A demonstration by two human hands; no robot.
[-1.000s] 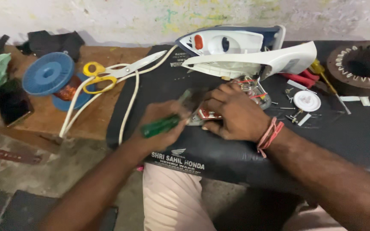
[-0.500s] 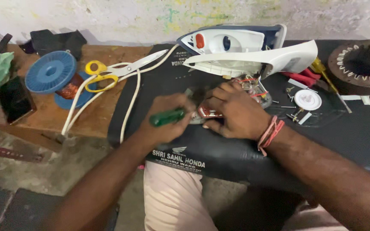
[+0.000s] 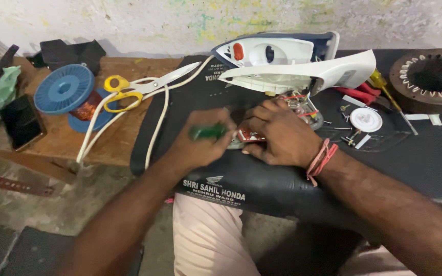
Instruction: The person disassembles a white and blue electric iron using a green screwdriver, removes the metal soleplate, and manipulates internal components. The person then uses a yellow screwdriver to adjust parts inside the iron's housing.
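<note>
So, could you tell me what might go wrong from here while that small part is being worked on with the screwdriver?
The left hand drives a green-handled screwdriver toward the right hand pinning the small red part; a slip could likely jab the fingers.

Loose screws and bits lie on the black seat cover near the right forearm; a nudge might scatter them.

The opened iron sits tilted just behind; bumping it could tug its exposed wiring.

wall (image 3: pixel 129 20): stained, pale plaster; bench (image 3: pixel 113 138): worn wood; floor (image 3: pixel 42 214): grey, possibly concrete; light: dim
</note>
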